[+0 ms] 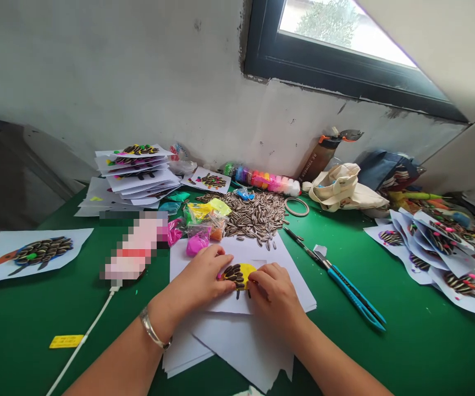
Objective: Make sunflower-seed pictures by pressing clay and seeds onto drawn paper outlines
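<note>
I had the left hand (206, 272) spread around the left end of the yellow clay shape (246, 270), thumb and forefinger apart on either side of its dark seeds (232, 273). The right hand (276, 289) met the shape's right end, fingertips drawn close together; whether they pinched a seed, I could not tell. The shape lay on white paper (231, 304) on the green desk (419, 346), nearer me than the seed pile (256, 214). I judged the step to be setting seeds in overlapping rows, the right part being bare. The next move, to my mind, called for gentle pressing beside the last row while the left fingers steadied the work
</note>
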Motion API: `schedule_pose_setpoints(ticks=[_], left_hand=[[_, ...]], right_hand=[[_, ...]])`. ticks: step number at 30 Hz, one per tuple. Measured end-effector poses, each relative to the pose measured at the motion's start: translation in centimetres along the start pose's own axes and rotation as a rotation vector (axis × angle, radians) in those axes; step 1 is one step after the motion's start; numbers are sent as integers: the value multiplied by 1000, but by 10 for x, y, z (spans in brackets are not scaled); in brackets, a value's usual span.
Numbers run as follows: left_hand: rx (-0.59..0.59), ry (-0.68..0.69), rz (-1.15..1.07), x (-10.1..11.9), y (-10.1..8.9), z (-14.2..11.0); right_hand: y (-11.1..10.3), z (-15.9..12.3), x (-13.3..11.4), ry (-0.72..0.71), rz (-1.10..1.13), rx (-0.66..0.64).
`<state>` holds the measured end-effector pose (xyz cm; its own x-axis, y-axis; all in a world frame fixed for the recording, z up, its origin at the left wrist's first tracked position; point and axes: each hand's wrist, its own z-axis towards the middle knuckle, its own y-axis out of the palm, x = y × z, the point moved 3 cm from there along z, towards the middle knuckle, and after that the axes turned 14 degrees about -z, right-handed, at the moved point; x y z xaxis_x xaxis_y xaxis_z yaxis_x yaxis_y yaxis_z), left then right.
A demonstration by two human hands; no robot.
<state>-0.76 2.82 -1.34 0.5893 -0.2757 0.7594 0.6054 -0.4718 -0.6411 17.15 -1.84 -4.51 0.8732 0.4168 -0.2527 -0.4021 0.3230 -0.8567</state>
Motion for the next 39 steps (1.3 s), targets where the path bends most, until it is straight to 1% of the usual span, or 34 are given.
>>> schedule_pose_setpoints(ticks=[6,12,14,17,21,24,28,33,39], left_hand=[[31,10,75,-1,9,1],[-18,-6,50,6,1,-2],[-30,0,15,3,-2,-3],[-33,37,-32,-8,-6,-3],[-19,32,-41,-21,-11,-1],[16,-3,-49,-22,-16,-1],[50,-46,-28,-21,-19,-2],[10,-42,-7,-18,-17,-5],[-12,-39,-2,-11,-18,-12]], right_hand=[[0,0,0,-5,-4,-6],[-1,1,-2,-26,20,3],[-2,1,-3,-40,29,11],[-3,0,-3,-49,31,17],[-4,1,-1,-56,30,46],[-7,2,-3,-98,7,62],[-12,2,-14,-186,-81,80],[-14,0,-28,-248,-142,25],[-7,0,-34,-277,-186,-57]])
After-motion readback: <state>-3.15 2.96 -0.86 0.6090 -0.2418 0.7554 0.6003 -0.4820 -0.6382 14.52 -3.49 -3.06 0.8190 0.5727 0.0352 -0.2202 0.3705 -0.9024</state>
